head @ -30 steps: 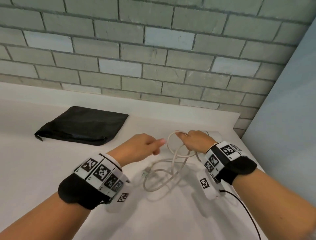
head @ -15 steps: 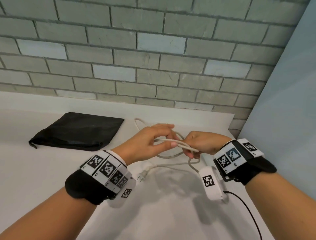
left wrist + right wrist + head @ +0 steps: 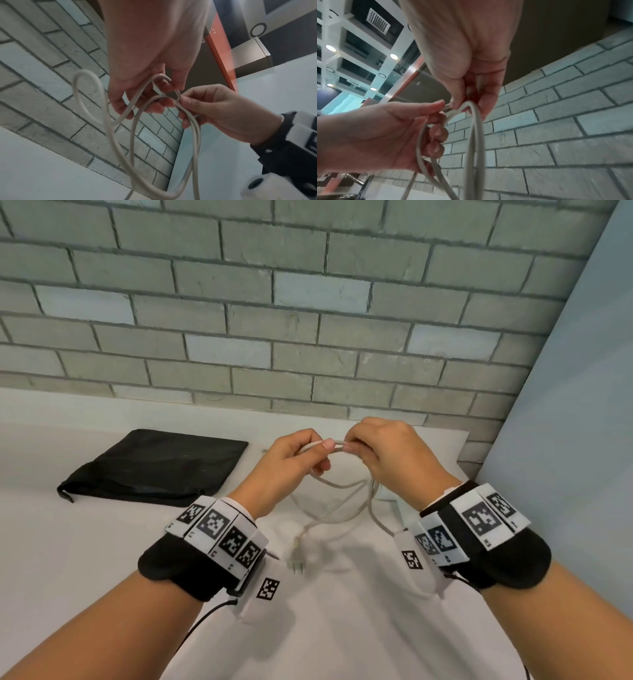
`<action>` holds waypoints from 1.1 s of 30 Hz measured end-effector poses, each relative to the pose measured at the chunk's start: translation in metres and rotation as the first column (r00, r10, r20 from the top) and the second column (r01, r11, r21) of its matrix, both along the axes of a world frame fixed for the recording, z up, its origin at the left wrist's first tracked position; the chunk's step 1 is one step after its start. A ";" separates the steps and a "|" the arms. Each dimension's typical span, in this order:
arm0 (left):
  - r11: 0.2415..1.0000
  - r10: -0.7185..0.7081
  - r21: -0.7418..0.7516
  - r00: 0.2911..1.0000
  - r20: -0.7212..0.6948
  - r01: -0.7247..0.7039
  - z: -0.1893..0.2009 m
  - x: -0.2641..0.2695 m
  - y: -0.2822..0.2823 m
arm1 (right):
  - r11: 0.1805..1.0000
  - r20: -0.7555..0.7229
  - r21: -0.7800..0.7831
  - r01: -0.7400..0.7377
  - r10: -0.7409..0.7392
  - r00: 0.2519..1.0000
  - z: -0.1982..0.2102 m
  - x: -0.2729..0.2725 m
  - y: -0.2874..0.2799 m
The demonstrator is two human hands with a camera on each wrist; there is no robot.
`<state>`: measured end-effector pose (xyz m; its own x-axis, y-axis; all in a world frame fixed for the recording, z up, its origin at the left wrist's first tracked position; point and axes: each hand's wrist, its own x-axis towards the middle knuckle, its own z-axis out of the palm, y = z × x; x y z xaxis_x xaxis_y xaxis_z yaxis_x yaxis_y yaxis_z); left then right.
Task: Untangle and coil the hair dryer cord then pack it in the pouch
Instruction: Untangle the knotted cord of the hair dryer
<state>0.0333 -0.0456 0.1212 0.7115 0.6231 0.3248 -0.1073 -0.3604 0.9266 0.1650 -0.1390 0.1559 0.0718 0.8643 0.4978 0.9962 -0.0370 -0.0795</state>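
A pale grey hair dryer cord point(image 3: 346, 508) hangs in loose loops above the white table point(image 3: 85, 542). My left hand point(image 3: 291, 463) and right hand point(image 3: 387, 453) are raised side by side, both pinching the top of the loops. The cord's plug point(image 3: 297, 564) dangles low near the tabletop. In the left wrist view my left hand point(image 3: 150, 86) grips a bend of the cord point(image 3: 135, 135) while the right hand point(image 3: 214, 112) holds the gathered strands. The right wrist view shows the cord point(image 3: 474, 135) passing through both hands. The hair dryer body is hidden behind my right wrist.
A flat black drawstring pouch point(image 3: 157, 467) lies on the table at the back left. A grey brick wall point(image 3: 308, 320) runs behind the table. A pale blue panel point(image 3: 565, 422) closes off the right side.
Both hands have risen and come together, lifting the cord off the table into hanging loops. The left hand, free a second ago, now grips the cord beside the right.
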 end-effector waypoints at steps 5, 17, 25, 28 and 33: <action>0.990 0.062 -0.127 0.997 0.055 -0.055 0.005 -0.002 0.007 | 0.983 0.030 0.125 -0.137 0.134 0.990 -0.002 -0.005 -0.005; 0.988 -0.106 -0.119 0.993 -0.059 0.098 0.001 -0.007 0.025 | 0.898 -0.566 0.428 -0.099 0.352 0.745 0.019 0.001 -0.017; 0.974 -0.030 -0.226 0.997 -0.073 0.013 -0.021 -0.013 0.038 | 0.805 -0.840 0.497 0.325 0.351 0.414 0.030 0.053 -0.030; 0.960 0.010 -0.281 1.000 0.000 -0.009 -0.014 -0.012 0.036 | 0.880 -0.704 0.046 0.472 -0.307 0.641 0.010 0.070 -0.027; 0.979 0.065 -0.193 0.998 0.001 -0.063 -0.005 -0.010 0.036 | 0.889 -0.324 -0.158 0.430 -0.458 0.828 0.002 0.051 -0.025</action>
